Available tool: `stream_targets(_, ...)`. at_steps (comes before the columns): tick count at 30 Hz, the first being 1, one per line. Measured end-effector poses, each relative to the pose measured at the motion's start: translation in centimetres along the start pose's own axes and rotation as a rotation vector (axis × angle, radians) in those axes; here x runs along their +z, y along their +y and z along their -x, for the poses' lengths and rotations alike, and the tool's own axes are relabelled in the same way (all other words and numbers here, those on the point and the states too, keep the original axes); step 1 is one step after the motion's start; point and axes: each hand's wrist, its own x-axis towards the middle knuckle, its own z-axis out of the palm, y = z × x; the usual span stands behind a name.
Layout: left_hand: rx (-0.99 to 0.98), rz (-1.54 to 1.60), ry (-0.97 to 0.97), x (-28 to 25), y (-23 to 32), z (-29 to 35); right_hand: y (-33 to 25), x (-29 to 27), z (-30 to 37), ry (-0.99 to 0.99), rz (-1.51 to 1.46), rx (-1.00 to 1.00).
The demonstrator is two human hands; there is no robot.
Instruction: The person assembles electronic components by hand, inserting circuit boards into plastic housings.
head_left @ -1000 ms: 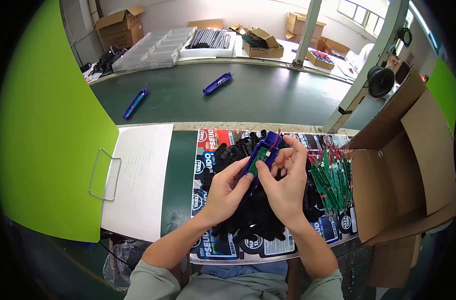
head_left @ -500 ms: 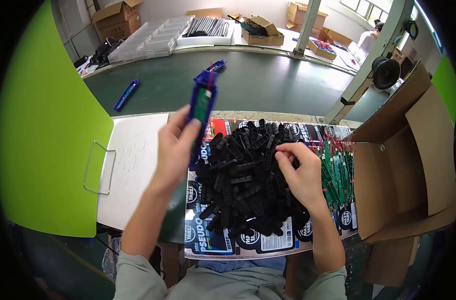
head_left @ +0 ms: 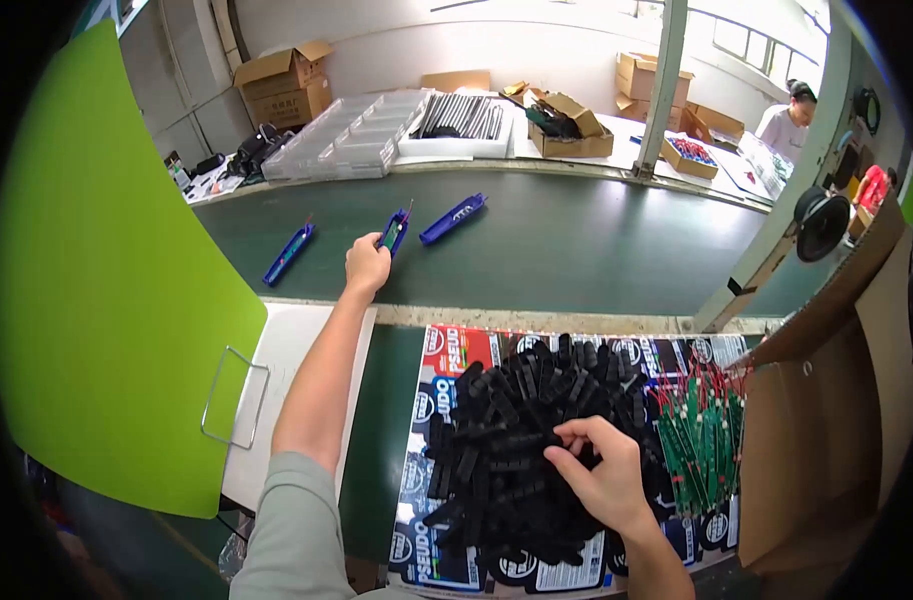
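My left hand [head_left: 367, 266] reaches out over the dark green belt, its fingers closed round a long blue plastic casing [head_left: 395, 230]. A green circuit board shows in the casing, and a red wire sticks up at its far end. My right hand [head_left: 604, 472] is at the right side of a heap of black ribbed plastic pieces [head_left: 516, 475]. Thumb and fingertips are drawn together against the heap; whether a piece is between them is hard to make out. Two more blue casings lie on the belt, one on the left [head_left: 290, 254] and one on the right [head_left: 452, 219].
Green circuit boards with red wires [head_left: 704, 445] lie right of the heap, beside an open cardboard box [head_left: 811, 460]. A white board [head_left: 294, 350] and a lime green panel [head_left: 126, 300] stand left. Beyond the belt [head_left: 576, 240] are clear trays [head_left: 351, 135], cartons and a person.
My left hand has carried the blue casing forward from above the heap to the belt. The view has tilted up. My right hand stays by the heap, its fingers lower against it.
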Motion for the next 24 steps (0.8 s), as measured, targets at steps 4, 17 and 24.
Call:
stream_targets(4,-0.034,-0.132,-0.022,1.1,-1.2,-3.1,0.1,-0.3,0.1,0.032,-0.076,0.061)
stream_targets(17,0.536,-0.507,0.190,4.9,2.9,-4.2,-0.2,-1.2,0.0,0.195,-0.295,0.150)
stream_targets(24,0.447,-0.593,-0.082,9.4,3.3,-4.1,0.7,-1.2,0.2,0.220,-0.487,0.197)
